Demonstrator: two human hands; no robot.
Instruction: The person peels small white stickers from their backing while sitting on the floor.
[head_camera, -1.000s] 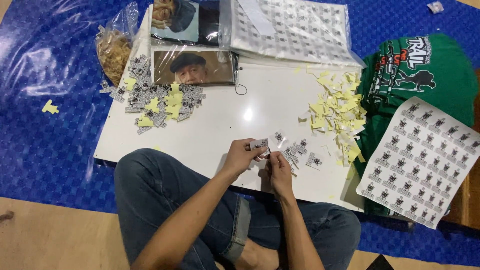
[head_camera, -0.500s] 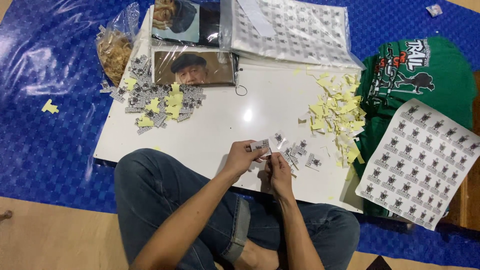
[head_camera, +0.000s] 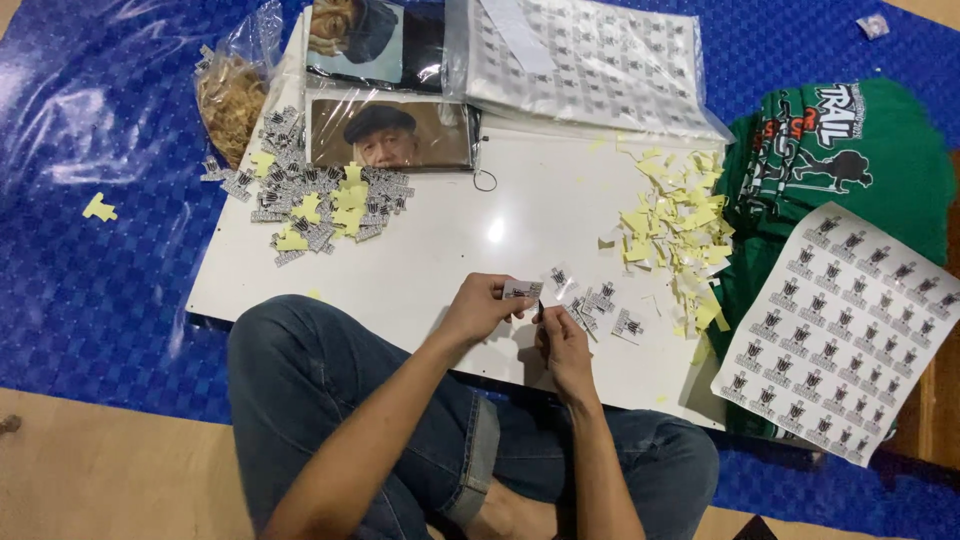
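Looking down from the head camera, a seated person is pinching a small printed sticker (head_camera: 522, 290) in the left hand (head_camera: 480, 308) over the white board (head_camera: 450, 250), the right hand (head_camera: 565, 340) picking at its edge. It seems light, thin and flimsy, best gripped by its corners. Loose stickers (head_camera: 600, 305) and yellow backing scraps (head_camera: 675, 225) are crowding close by.
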